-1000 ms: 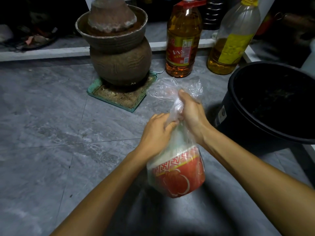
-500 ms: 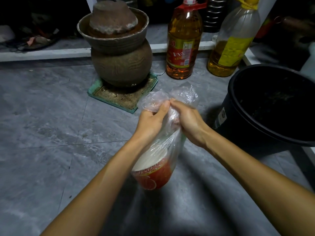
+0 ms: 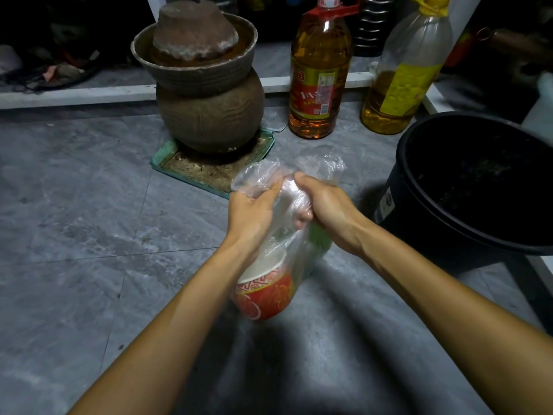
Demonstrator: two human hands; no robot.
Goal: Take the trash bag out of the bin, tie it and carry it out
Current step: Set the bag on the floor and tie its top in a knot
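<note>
Together, left hand (image 3: 251, 214) and right hand (image 3: 329, 205) gripping trash bag (image 3: 321, 163) neck, red cup (image 3: 266, 295) inside, bottle (image 3: 317, 85) label seemingly illegible

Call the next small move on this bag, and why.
Probably cross the two bunched flaps and tuck one under to start the knot. The left hand and right hand each grip a flap of the clear trash bag, already out of the black bin, with no knot visible.

The clear trash bag (image 3: 288, 242), a red paper bowl (image 3: 266, 298) inside, is upright at centre, neck bunched. The black bin (image 3: 401, 223) stands open at its 3 o'clock.
</note>
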